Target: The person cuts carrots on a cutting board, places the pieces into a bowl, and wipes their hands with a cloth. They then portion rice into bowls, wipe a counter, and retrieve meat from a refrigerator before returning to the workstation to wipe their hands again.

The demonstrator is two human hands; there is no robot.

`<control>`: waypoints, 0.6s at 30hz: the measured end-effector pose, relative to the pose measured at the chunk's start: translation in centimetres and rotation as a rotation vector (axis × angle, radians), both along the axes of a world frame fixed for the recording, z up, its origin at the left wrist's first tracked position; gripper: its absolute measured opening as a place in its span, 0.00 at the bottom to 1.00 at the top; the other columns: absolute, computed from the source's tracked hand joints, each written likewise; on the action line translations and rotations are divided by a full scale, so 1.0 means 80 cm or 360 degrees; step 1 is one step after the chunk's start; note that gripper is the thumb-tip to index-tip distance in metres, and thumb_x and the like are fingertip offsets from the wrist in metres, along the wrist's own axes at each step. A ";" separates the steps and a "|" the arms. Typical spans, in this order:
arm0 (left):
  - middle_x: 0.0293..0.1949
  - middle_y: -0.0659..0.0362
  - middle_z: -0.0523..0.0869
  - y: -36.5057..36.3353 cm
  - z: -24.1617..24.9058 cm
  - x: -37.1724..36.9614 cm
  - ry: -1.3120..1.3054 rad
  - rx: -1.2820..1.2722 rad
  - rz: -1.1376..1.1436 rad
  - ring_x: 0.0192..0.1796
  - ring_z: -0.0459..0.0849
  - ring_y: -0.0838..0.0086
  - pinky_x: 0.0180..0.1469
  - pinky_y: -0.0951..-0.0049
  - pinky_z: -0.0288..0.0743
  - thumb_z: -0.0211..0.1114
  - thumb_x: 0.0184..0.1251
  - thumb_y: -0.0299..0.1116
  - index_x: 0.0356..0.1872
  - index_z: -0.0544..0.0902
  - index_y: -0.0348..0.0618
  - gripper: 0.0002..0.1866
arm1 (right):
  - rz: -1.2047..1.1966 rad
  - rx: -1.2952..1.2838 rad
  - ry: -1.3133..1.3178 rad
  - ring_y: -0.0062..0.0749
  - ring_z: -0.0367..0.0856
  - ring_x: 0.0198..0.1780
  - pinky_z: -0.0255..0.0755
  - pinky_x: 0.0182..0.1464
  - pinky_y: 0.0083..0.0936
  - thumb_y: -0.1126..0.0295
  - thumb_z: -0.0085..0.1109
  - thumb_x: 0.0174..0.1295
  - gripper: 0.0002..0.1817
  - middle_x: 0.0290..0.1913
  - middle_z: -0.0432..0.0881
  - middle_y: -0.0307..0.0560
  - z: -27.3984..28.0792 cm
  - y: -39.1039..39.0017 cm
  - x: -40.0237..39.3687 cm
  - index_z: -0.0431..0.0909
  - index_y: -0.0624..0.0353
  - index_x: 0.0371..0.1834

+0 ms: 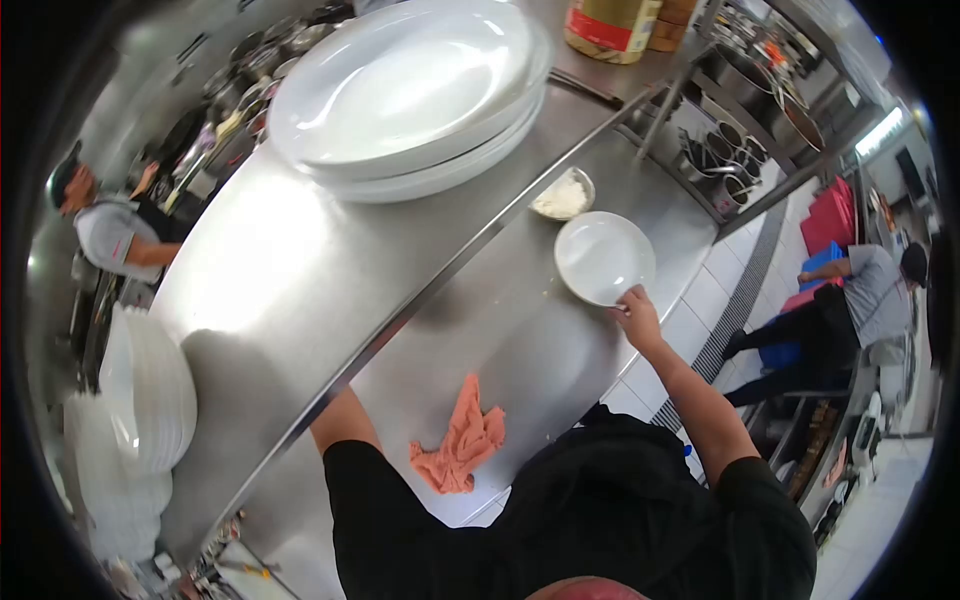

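My right hand (637,318) pinches the near rim of a round white bowl (604,256) over the lower steel counter (480,340), fingers closed on the edge. Just beyond it stands a small bowl of white, grated-looking food (565,196). My left forearm (343,423) reaches under the upper steel shelf (300,265), which hides the hand. A crumpled orange cloth (462,440) lies on the counter between my arms.
Large white plates (400,90) are stacked on the shelf, with more white dishes (150,390) at left. A labelled jar (612,28) stands at the far end. Two people work nearby, one at left (120,235), another at right (865,300). Utensil containers (725,160) fill a rack.
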State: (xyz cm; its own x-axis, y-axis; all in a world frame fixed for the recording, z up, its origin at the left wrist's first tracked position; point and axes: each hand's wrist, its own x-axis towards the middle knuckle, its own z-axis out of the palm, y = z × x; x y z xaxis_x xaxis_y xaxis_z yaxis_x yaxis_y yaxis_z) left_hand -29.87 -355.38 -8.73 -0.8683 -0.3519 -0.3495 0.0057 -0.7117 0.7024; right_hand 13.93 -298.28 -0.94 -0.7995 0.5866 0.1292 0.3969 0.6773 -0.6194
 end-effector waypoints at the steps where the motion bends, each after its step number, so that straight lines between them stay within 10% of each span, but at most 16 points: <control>1: 0.58 0.50 0.81 -0.001 -0.002 -0.007 -0.0001 -0.0020 0.0003 0.56 0.84 0.60 0.58 0.60 0.82 0.54 0.74 0.36 0.59 0.75 0.30 0.21 | 0.0058 0.0045 0.0003 0.47 0.83 0.42 0.80 0.46 0.37 0.70 0.72 0.57 0.11 0.47 0.77 0.51 -0.004 0.001 -0.003 0.81 0.63 0.38; 8: 0.59 0.50 0.80 -0.002 0.016 -0.011 0.0022 -0.0163 0.0031 0.58 0.82 0.59 0.60 0.59 0.80 0.54 0.75 0.38 0.60 0.74 0.30 0.22 | 0.0374 -0.0123 -0.0419 0.54 0.78 0.62 0.74 0.64 0.40 0.70 0.66 0.59 0.24 0.73 0.61 0.57 0.035 -0.007 -0.029 0.75 0.53 0.61; 18: 0.61 0.49 0.79 0.010 0.110 0.153 0.0201 -0.0724 0.0129 0.61 0.81 0.59 0.64 0.59 0.77 0.54 0.76 0.40 0.62 0.74 0.29 0.24 | 0.0528 -0.0285 -0.0349 0.50 0.81 0.52 0.78 0.55 0.39 0.71 0.60 0.62 0.21 0.62 0.73 0.57 0.054 0.033 0.093 0.74 0.56 0.59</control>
State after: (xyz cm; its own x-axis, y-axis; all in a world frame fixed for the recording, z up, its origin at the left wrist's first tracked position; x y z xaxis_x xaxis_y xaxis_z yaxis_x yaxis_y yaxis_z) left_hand -17.64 -354.59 0.10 -0.8574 -0.5133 -0.0378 0.1539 -0.3257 0.9328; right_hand 21.37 -295.65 3.34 -0.9457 0.2910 -0.1448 0.3109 0.6799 -0.6641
